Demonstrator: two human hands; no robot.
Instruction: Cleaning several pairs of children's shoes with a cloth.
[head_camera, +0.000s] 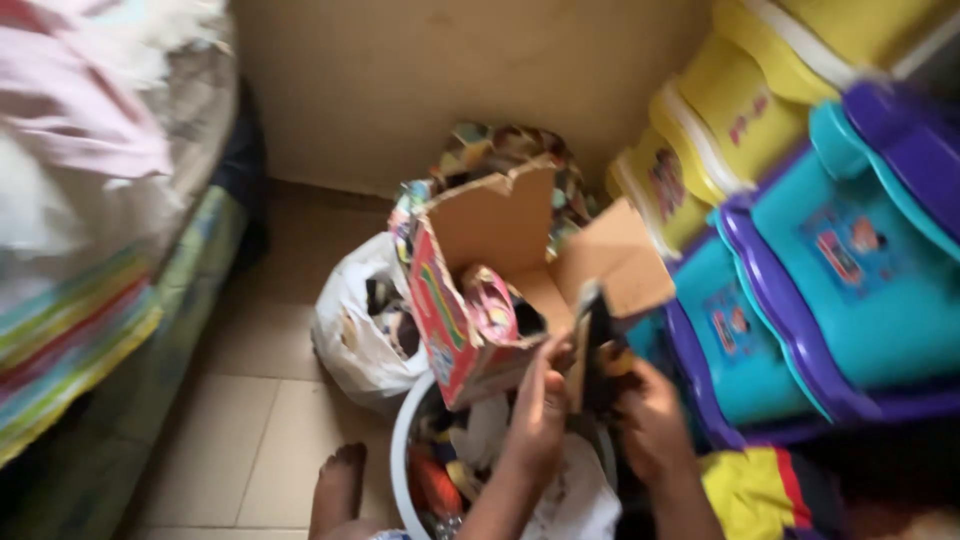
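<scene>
Left hand (540, 415): grip clamped on open cardboard box (480, 290).
Right hand (650, 420): grip clamped on dark item (598, 345).
Advice: steady box above white bucket (402, 440).

A box (470, 300) with a red, brightly printed outside and plain brown cardboard inside. A white bag (352, 330) beside it. A white-rimmed tub (405, 440) of mixed colourful scraps. Plastic drawers (800, 240) in yellow, teal and purple. Striped bedding (70, 330) in pink, green, yellow and red. Beige floor tiles (250, 400).
</scene>
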